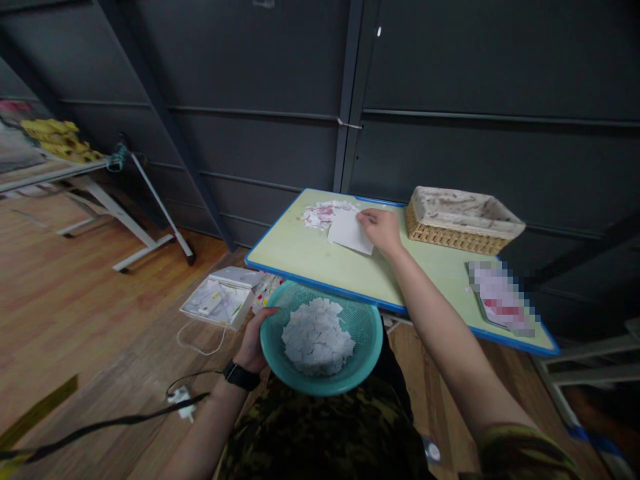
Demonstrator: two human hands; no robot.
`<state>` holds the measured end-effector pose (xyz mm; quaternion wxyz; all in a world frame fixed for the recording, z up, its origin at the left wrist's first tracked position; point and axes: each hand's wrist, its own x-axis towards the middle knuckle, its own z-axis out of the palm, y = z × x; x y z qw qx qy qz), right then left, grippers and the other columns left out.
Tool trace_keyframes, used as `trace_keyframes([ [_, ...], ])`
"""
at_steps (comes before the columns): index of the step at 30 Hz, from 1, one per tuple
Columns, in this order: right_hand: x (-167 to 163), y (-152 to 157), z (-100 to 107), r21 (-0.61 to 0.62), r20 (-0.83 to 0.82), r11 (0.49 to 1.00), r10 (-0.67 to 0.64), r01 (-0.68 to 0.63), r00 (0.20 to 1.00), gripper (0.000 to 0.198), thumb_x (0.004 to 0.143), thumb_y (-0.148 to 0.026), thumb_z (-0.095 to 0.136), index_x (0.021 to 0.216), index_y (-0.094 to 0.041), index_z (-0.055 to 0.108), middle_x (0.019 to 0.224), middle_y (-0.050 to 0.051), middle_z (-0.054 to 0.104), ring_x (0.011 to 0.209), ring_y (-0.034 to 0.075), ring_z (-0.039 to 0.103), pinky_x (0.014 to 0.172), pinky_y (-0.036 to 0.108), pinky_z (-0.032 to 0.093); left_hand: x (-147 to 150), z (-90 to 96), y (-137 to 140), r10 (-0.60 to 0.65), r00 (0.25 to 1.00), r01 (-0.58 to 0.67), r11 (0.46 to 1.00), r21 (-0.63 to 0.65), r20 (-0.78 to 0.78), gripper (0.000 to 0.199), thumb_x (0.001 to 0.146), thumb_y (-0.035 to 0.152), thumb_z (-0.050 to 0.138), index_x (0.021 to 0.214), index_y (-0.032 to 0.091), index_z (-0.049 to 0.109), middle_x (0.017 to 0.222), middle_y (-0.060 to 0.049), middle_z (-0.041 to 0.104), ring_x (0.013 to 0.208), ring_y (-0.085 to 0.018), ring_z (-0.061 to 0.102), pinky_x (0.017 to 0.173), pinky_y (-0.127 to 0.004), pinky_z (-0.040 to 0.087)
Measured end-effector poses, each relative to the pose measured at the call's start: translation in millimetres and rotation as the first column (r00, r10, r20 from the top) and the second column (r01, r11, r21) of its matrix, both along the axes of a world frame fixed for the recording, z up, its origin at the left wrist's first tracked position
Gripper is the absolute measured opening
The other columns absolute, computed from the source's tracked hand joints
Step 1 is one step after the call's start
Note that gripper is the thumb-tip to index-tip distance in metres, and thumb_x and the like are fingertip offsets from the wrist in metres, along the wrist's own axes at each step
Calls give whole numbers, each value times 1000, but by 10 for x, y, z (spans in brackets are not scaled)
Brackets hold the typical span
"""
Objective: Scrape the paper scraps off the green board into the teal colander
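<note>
My left hand (pixel 254 340) grips the rim of a teal plastic colander (pixel 373 333), held below the front edge of the table. Inside the colander lies a heap of torn white paper pieces (pixel 319 337). Over the table, my right hand (pixel 381 230) pinches a white card (pixel 351 232) by its upper right side. The card's left edge meets a pile of white and pink paper scraps (pixel 320 213) and hides part of it. My right thumb and fingertips show at the card's edge.
A pale green table (pixel 300 257) with a blue edge stands before me. On its right are a cloth-lined wicker basket (pixel 460 233) and a blurred-out flat object (pixel 500 297). An open white box (pixel 217 300) and a plug adapter (pixel 182 399) lie on the floor at left.
</note>
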<state>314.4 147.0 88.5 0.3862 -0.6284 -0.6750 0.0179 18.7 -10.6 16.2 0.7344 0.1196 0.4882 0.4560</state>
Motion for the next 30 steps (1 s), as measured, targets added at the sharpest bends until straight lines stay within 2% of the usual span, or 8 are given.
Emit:
trace_keyframes([
  [11, 74, -6, 90, 18, -62, 1000, -13, 14, 998, 31, 79, -30, 57, 90, -15, 81, 96, 12, 77, 96, 31, 69, 89, 39, 47, 5, 3, 3, 2, 1000, -2, 1000, 5, -21, 21, 81, 17, 56, 67, 14, 70, 58, -7, 74, 52, -22, 68, 56, -33, 57],
  [15, 161, 11, 102, -18, -80, 997, 68, -70, 994, 28, 75, -30, 60, 84, -15, 81, 90, 11, 77, 91, 30, 68, 85, 39, 47, 0, -6, -2, 7, 999, -7, 1000, 23, -31, 21, 80, 17, 57, 65, 14, 70, 58, -6, 74, 50, -20, 67, 56, -32, 56],
  [18, 219, 31, 99, -26, -162, 990, 135, -141, 977, 26, 73, -32, 62, 81, -16, 81, 85, 11, 77, 85, 29, 68, 81, 38, 47, -10, -30, 3, -3, 1000, 4, 1000, 26, -30, 18, 80, 18, 59, 67, 14, 71, 59, -6, 75, 52, -20, 68, 56, -31, 56],
  [22, 232, 52, 80, -14, -218, 987, 156, -163, 964, 26, 70, -34, 63, 76, -15, 80, 83, 11, 76, 82, 27, 67, 79, 38, 46, -7, -42, 12, -3, 1000, 3, 1000, 20, -12, 16, 79, 18, 60, 69, 13, 71, 60, -7, 75, 54, -22, 69, 58, -33, 57],
  [24, 224, 58, 70, -50, -246, 976, 192, -210, 950, 25, 68, -35, 65, 73, -16, 79, 81, 10, 76, 80, 26, 66, 76, 37, 45, 0, -34, 9, 9, 1000, -9, 1000, 24, -8, 15, 79, 17, 60, 68, 14, 70, 59, -6, 74, 54, -22, 69, 60, -33, 57],
  [27, 222, 64, 61, -106, -339, 958, 216, -265, 916, 27, 65, -38, 67, 72, -15, 79, 76, 7, 74, 72, 22, 63, 67, 33, 43, 9, -15, 2, 21, 1000, -21, 999, 26, -13, 15, 79, 16, 59, 69, 13, 70, 59, -6, 74, 52, -21, 68, 56, -32, 56],
  [30, 229, 67, 63, -111, -382, 958, 205, -265, 901, 28, 62, -39, 68, 71, -15, 78, 72, 6, 73, 69, 20, 60, 64, 30, 41, 10, -3, 2, 18, 1000, -18, 1000, 14, -16, 17, 80, 16, 58, 68, 13, 70, 58, -6, 74, 49, -20, 66, 50, -30, 53],
])
